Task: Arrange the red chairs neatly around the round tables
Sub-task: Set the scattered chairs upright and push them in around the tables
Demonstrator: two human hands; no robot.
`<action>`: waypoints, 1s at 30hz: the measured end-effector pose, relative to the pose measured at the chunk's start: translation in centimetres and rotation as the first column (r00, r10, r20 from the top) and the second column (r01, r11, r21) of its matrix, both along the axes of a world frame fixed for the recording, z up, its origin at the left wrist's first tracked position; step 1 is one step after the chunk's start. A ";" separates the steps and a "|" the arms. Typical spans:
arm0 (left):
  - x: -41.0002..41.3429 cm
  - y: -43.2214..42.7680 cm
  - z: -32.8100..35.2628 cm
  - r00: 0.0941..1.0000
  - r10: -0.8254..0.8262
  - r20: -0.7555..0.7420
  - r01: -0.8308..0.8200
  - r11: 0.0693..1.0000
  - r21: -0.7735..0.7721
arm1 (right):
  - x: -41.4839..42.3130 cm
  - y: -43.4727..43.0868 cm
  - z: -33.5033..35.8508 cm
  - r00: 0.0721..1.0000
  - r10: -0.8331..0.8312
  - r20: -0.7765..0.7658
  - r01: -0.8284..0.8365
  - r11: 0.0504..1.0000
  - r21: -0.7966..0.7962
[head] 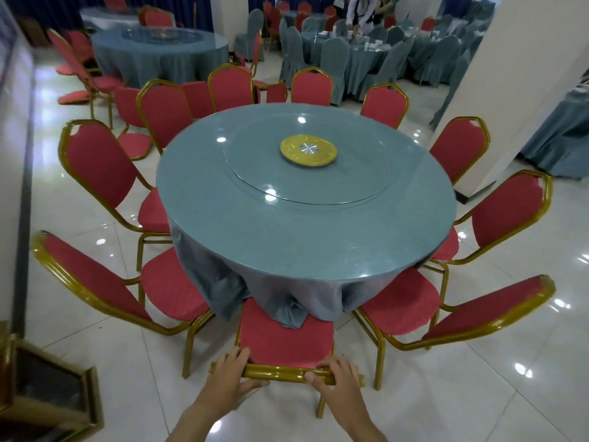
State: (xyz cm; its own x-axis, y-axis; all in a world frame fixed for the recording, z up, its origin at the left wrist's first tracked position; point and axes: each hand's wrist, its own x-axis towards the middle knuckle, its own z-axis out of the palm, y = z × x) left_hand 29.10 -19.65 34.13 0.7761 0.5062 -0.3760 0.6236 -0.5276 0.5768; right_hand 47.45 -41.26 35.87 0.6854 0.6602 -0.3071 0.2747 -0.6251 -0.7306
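Directly below the camera, both hands grip the gold top rail (280, 374) of the nearest red chair (285, 334). The left hand (230, 373) holds the rail's left end with its fingers curled over the front and its thumb behind. The right hand (335, 378) clasps the right end the same way, thumb lying on the rail. The chair faces the round counter (302, 237), between a neighbouring chair on the left (172, 288) and another on the right (402, 302). Its seat reaches in under the counter's edge, where the hanging grey-blue cloth (271, 291) covers the seat's front. The backrest is seen almost edge-on from above, so its face is hidden, and only one rear leg (320, 406) is clearly visible. Both forearms are cut off by the bottom edge. More red chairs ring the counter, whose glass turntable (255, 177) carries a gold disc (308, 150). The tables farther back are too blurred to make out.
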 end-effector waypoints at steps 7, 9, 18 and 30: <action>0.2 0.3 -0.3 1.000 0.009 0.026 -0.007 0.997 -0.082 | 0.3 -0.2 -0.9 0.998 0.035 0.061 -0.033 0.999 -0.030; 0.2 0.2 0.1 1.000 -0.007 0.006 0.007 0.997 -0.083 | 0.5 -0.3 -1.2 0.996 0.052 0.068 -0.051 0.998 -0.023; 0.4 -2.5 3.6 0.996 0.012 -0.085 -0.011 1.000 0.010 | 4.8 -1.9 1.3 0.932 0.203 -0.301 -0.227 0.973 -0.048; -5.5 -4.4 9.1 0.782 0.535 0.319 -0.409 0.828 -0.384 | -0.4 2.6 5.3 0.987 0.145 -0.065 -0.135 0.982 0.130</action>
State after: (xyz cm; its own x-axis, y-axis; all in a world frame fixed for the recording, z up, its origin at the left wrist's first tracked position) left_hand 23.62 -24.02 43.21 0.5764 0.7703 -0.2726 0.4329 -0.0049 0.9015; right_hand 47.06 -38.64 41.13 0.5620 0.7842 -0.2631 0.2952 -0.4873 -0.8218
